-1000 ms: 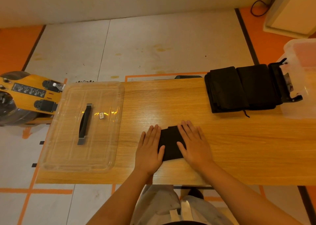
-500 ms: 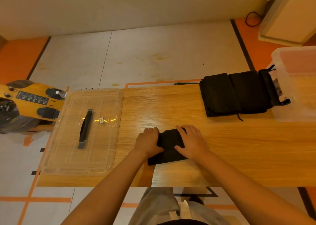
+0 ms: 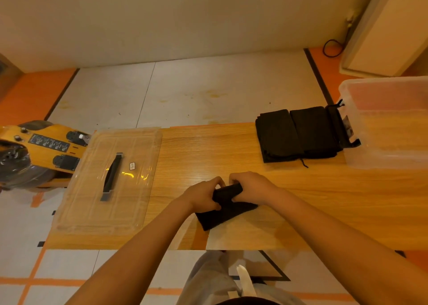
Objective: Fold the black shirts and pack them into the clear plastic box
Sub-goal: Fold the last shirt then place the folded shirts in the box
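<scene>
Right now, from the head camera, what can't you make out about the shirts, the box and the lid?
In the head view:
clear plastic box: cut off by the right edge, contents unclear.
black shirt: far end covered by the left hand and right hand gripping it.
pile of folded black shirts: too dark to count.
label on the clear lid: too small to read.

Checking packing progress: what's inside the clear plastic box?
Nothing shows inside the clear plastic box; only the table shows through its walls. Its right end is out of frame.
</scene>
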